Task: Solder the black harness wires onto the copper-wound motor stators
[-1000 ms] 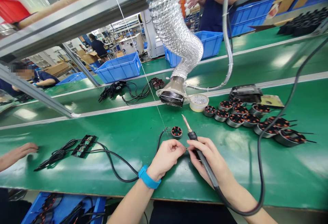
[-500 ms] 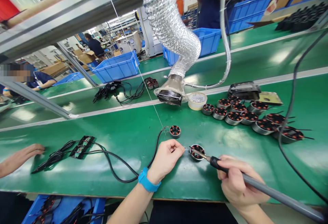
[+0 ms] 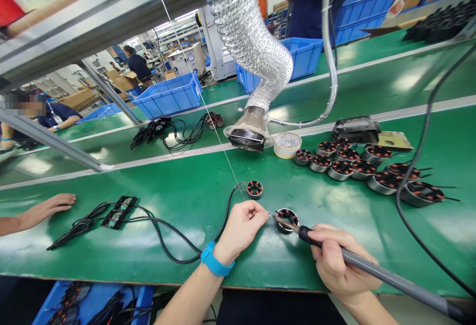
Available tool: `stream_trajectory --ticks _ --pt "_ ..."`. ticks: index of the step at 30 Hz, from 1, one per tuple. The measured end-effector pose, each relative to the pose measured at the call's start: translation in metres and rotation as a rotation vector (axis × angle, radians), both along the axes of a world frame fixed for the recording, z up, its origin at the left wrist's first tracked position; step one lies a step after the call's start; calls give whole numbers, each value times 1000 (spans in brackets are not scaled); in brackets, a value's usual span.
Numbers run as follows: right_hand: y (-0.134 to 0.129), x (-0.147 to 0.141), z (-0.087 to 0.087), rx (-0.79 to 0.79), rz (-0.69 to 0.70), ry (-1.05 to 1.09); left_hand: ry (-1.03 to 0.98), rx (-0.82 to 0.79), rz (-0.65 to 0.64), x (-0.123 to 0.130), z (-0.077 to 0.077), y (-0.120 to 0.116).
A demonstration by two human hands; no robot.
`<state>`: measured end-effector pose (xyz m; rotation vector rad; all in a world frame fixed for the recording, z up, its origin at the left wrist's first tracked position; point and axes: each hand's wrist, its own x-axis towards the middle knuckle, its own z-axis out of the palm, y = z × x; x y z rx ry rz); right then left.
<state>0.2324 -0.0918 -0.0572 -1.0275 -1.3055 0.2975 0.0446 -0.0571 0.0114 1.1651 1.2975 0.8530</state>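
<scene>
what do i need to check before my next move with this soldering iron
1. Right hand gripping the soldering iron by its handle: ok
2. Left hand fingers pinched at the wire end: ok
3. Ring-shaped coil part resting on the green bench, below the iron's metal shaft: ok
4. Black cord on the right clear of both hands: ok
5. Tip touching the wire end: cannot tell
6. Tip hot: cannot tell

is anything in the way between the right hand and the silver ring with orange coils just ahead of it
Nothing visible blocks the way; only the grey-handled soldering iron, held in the right hand, spans the gap, its front end over the silver ring. The left hand sits beyond.
</scene>
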Motion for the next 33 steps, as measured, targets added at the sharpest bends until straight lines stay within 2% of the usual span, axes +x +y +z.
stream_trajectory --ticks 5,10,19,26,30,33 --pt "0 0 2 5 -12 5 4 3 -4 1 1 0" --pt "2 -4 8 7 -12 120 -5 4 -6 1 -1 1" --pt "4 -9 23 52 85 274 0 11 1 0 0 0" --pt "5 -10 21 23 21 212 5 27 -3 0 -3 0" --pt "2 -7 16 -78 17 168 3 23 -6 1 -2 0" --pt "2 -5 18 -91 60 90 -2 18 -4 0 -2 0"
